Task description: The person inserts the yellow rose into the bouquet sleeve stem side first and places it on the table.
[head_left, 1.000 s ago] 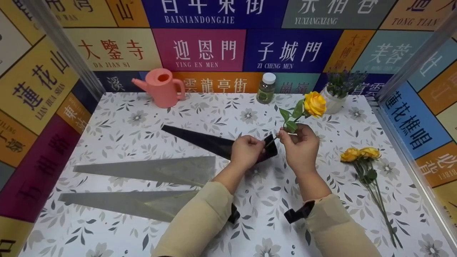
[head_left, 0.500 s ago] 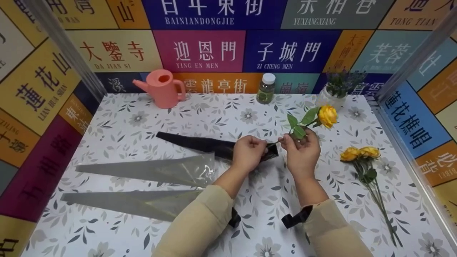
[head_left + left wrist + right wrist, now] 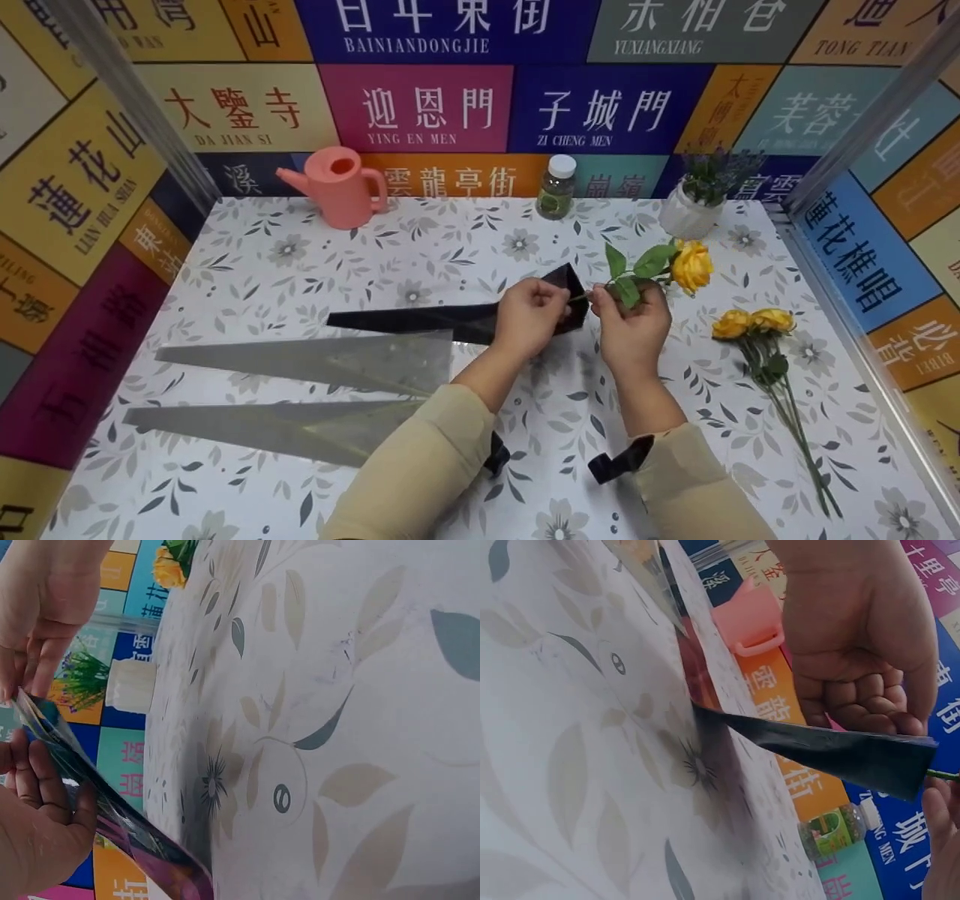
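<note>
My left hand (image 3: 529,319) grips a long black tapered flower sleeve (image 3: 420,321) near its wide mouth. The sleeve's narrow tip points left on the table. My right hand (image 3: 634,334) pinches the stem of a yellow rose (image 3: 691,266), its bloom to the right and green leaves above the fingers. The stem's lower end runs into the sleeve's mouth; how deep it sits is hidden. In the right wrist view, the left hand's curled fingers (image 3: 859,701) hold the edge of the sleeve (image 3: 840,757), and a bit of green stem (image 3: 943,775) shows at its mouth.
Two flat clear-grey sleeves (image 3: 300,360) lie to the left. Several yellow roses (image 3: 772,367) lie bundled at right. Along the back stand a coral watering can (image 3: 341,191), a white-capped jar (image 3: 555,191) and a white pot (image 3: 690,214) of purple flowers. Printed panels wall the table.
The yellow rose has tipped down and to the right with the right hand, its stem further towards the sleeve. The black sleeve's tip has swung towards me and its mouth has spread wider.
</note>
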Demonstrator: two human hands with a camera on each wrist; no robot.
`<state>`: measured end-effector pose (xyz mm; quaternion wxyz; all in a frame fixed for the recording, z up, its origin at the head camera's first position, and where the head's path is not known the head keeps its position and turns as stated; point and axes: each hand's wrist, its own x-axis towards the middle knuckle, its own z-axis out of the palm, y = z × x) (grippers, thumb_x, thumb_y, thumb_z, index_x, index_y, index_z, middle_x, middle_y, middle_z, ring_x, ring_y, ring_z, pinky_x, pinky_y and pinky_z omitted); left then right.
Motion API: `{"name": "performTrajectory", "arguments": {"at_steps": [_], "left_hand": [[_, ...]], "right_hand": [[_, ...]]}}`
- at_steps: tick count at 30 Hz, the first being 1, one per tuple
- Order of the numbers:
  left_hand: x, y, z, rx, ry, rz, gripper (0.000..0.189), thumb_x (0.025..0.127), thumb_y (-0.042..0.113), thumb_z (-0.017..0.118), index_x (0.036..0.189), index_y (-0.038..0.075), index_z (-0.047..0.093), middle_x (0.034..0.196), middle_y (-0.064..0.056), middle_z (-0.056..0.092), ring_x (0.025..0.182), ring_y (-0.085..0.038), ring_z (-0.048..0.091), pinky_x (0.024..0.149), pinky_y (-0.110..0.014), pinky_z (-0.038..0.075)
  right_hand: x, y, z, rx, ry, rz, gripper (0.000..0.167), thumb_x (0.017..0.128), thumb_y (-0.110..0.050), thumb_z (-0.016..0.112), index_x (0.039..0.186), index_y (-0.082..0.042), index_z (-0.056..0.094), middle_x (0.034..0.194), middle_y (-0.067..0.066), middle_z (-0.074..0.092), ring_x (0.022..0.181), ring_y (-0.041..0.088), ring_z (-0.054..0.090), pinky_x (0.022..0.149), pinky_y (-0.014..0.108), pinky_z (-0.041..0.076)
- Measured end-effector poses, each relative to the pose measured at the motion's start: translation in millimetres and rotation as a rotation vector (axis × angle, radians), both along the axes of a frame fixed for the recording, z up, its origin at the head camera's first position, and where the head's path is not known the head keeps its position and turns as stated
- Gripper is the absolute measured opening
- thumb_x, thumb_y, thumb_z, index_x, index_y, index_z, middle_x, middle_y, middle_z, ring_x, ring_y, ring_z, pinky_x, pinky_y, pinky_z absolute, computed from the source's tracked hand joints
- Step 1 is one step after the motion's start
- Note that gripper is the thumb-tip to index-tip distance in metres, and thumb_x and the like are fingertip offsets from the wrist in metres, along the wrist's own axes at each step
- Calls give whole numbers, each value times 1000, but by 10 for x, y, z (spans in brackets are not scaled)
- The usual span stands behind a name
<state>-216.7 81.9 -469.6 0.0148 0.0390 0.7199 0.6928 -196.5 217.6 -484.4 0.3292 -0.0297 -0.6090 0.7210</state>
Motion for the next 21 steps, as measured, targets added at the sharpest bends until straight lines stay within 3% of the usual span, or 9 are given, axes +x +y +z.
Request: {"name": "performTrajectory", "arguments": {"at_steps": [4, 7, 11, 14, 15, 18, 21], "left_hand": [[-29, 3, 24, -2, 18, -11, 10, 99, 7, 73, 91, 1, 70, 73, -3, 72, 66, -9, 68, 62, -22, 55], [-44, -6, 32, -18, 26, -8, 10, 100, 8, 72, 92, 1, 70, 73, -3, 73, 67, -9, 68, 62, -22, 55], [-60, -22, 25, -36, 23, -4, 10, 100, 8, 72, 93, 0, 71, 74, -3, 73, 67, -8, 68, 61, -21, 54], [-76, -37, 18, -37, 20, -2, 10, 100, 8, 72, 94, 0, 71, 75, -3, 73, 67, -8, 67, 61, -21, 53], [-82, -42, 14, -36, 20, 2, 10, 100, 8, 72, 94, 0, 71, 75, -3, 73, 67, -8, 67, 61, -21, 54], [-92, -62, 12, -28, 15, 7, 10, 100, 8, 72, 93, 1, 71, 74, -4, 73, 67, -9, 67, 61, -21, 54], [-95, -75, 6, -23, 12, -5, 11, 100, 8, 72, 92, 1, 70, 74, -4, 73, 67, -9, 67, 61, -21, 53]], "right_hand": [[-1, -8, -23, 143, -51, -38, 23, 84, 15, 79, 103, 9, 66, 92, 13, 75, 84, 10, 73, 76, 22, 59], [5, -5, -25, 219, -78, -4, 30, 86, 14, 79, 112, 12, 64, 97, 16, 76, 90, 9, 73, 83, 22, 58], [40, 6, -4, 262, -114, 97, 61, 87, 13, 78, 140, 12, 48, 106, 25, 72, 94, 8, 72, 84, 21, 58], [85, 20, 15, 308, -132, 145, 80, 89, 2, 81, 154, 7, 35, 125, 26, 63, 95, 6, 70, 85, 20, 57], [96, 28, 16, 333, -131, 152, 80, 92, -6, 80, 156, 6, 32, 124, 25, 64, 95, 5, 70, 85, 19, 55], [121, 44, 26, 266, -75, 216, 72, 101, -32, 69, 153, 5, 34, 119, 19, 71, 92, 7, 72, 85, 19, 55], [109, 63, 43, 139, -21, 286, 62, 108, -53, 50, 141, 0, 43, 95, 16, 78, 84, 12, 75, 75, 20, 54]]}}
